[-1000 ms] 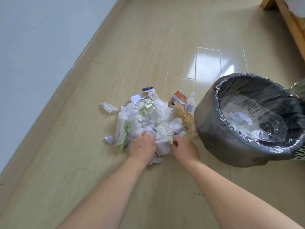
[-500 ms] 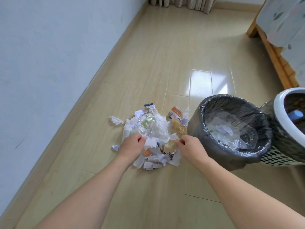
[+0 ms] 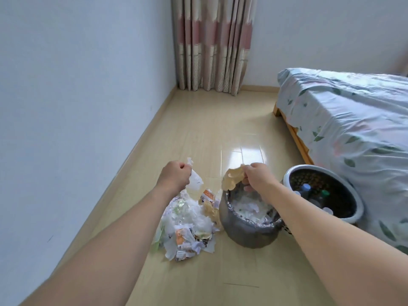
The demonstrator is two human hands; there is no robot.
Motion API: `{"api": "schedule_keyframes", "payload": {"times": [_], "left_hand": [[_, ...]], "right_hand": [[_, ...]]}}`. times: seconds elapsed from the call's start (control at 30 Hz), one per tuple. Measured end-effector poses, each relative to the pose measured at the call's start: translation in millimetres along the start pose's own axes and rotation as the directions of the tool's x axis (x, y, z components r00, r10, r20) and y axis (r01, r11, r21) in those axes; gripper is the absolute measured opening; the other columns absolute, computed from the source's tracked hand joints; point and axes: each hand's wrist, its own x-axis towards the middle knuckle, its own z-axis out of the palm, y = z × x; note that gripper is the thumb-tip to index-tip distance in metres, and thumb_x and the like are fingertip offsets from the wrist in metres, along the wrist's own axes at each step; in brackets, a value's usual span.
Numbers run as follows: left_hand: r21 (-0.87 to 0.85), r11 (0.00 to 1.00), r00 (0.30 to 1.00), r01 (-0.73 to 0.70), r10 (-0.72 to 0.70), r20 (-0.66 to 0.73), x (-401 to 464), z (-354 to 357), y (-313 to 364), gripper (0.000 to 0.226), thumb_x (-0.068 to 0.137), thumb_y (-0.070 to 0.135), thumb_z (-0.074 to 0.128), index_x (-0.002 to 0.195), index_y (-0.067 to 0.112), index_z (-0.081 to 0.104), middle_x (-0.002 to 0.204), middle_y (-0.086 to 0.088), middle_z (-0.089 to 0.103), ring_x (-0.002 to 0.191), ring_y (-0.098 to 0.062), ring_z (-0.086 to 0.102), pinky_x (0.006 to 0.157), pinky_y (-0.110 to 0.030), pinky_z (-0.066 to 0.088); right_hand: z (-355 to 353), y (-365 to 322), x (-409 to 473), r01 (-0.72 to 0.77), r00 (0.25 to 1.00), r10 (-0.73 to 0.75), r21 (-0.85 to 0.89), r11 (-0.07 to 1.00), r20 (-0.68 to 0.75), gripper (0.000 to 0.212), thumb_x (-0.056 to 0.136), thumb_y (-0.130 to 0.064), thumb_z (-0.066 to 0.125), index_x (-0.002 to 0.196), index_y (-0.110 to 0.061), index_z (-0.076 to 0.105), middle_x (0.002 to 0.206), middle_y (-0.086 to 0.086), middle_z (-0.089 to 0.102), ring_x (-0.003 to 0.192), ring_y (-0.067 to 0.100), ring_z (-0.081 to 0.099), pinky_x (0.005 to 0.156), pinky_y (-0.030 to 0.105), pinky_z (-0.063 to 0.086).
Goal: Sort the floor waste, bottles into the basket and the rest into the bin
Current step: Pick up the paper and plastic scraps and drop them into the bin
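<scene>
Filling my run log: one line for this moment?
left hand: holds paper | right hand: holds wrapper above bin | pile: on floor

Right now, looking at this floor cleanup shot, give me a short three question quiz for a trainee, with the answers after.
1. True or false: the right hand holds a tan crumpled scrap above the bin.
2. What does the left hand pinch? A) a bottle B) a white paper scrap C) nothing
3. Fill in: the bottles lie in the ___.

Key: 1 true; 2 B; 3 basket.
</scene>
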Motion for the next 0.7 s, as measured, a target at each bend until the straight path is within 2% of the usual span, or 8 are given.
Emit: {"api": "schedule_keyframes", "payload": {"times": [0.07,0.13,0.23,0.3,0.4,0.53,0.6,0.7], "left_hand": [[-0.14,0.99,1.0,0.004,-0.003,0.012,-7,4,35,0.023,0.095,0.022,0.048,0.08,0.006,0.057,0.08,-0.01,0.061,0.064,-0.023,0.062,0.071,-0.041,0.057],[-0.234,0.972,0.999,-0.004,0.011,0.031,-10,13,65,0.019,0.095,0.017,0.048,0.082,0.005,0.057,0.082,-0.009,0.059,0.068,-0.026,0.064,0.073,-0.042,0.059],[-0.301,0.953,0.996,-0.004,0.031,0.085,-10,34,97,0.014,0.093,0.012,0.049,0.094,0.002,0.059,0.089,-0.013,0.062,0.072,-0.029,0.067,0.072,-0.041,0.061],[-0.31,0.951,0.991,-0.009,0.049,0.123,-6,52,112,0.016,0.091,0.009,0.051,0.102,-0.001,0.059,0.095,-0.017,0.065,0.072,-0.028,0.068,0.071,-0.038,0.061],[-0.276,0.961,0.981,-0.027,0.079,0.177,7,87,121,0.012,0.09,0.008,0.052,0.098,0.001,0.057,0.095,-0.018,0.067,0.07,-0.027,0.067,0.073,-0.04,0.061],[-0.17,0.985,0.972,-0.035,0.073,0.225,38,144,103,0.008,0.087,0.009,0.052,0.093,0.004,0.056,0.092,-0.016,0.067,0.07,-0.026,0.067,0.071,-0.037,0.059],[-0.098,0.994,0.964,-0.043,0.067,0.256,54,174,84,0.002,0.085,0.008,0.052,0.085,0.006,0.053,0.083,-0.014,0.065,0.066,-0.026,0.063,0.067,-0.035,0.056],[0.009,0.998,0.944,-0.055,0.05,0.327,82,223,44,0.006,0.074,0.014,0.05,0.076,0.01,0.047,0.075,-0.016,0.063,0.061,-0.025,0.059,0.063,-0.037,0.052]], "right_hand": [[-27,-19,-14,-0.033,0.999,0.037,0.191,0.981,-0.019,0.018,0.096,-0.017,0.05,0.091,-0.006,0.064,0.087,0.01,0.064,0.078,0.023,0.062,0.078,0.044,0.06],[-56,-30,-27,-0.035,0.998,0.049,0.297,0.954,-0.039,0.016,0.094,-0.011,0.05,0.089,-0.006,0.064,0.085,0.011,0.063,0.077,0.024,0.062,0.078,0.042,0.06],[-94,-33,-33,-0.024,0.992,0.065,0.354,0.935,-0.104,0.018,0.092,-0.008,0.047,0.097,0.0,0.064,0.086,0.013,0.061,0.073,0.025,0.064,0.068,0.034,0.061],[-114,-26,-27,-0.017,0.984,0.081,0.364,0.931,-0.161,0.016,0.093,-0.009,0.049,0.093,-0.001,0.064,0.086,0.013,0.062,0.073,0.026,0.066,0.062,0.031,0.06],[-132,-3,-7,-0.012,0.966,0.093,0.317,0.948,-0.24,0.016,0.092,-0.011,0.053,0.08,-0.005,0.062,0.087,0.014,0.064,0.076,0.026,0.068,0.066,0.031,0.061],[-130,42,35,-0.032,0.941,0.107,0.231,0.972,-0.322,0.018,0.093,-0.019,0.054,0.085,-0.007,0.065,0.089,0.013,0.066,0.073,0.022,0.069,0.075,0.035,0.061],[-117,66,58,-0.066,0.939,0.114,0.153,0.986,-0.324,0.022,0.092,-0.024,0.052,0.085,-0.008,0.066,0.088,0.012,0.068,0.072,0.023,0.07,0.077,0.039,0.06],[-86,109,94,-0.105,0.951,0.107,0.022,0.994,-0.29,0.028,0.086,-0.029,0.049,0.07,-0.011,0.064,0.076,0.01,0.068,0.076,0.03,0.069,0.075,0.043,0.058]]}}
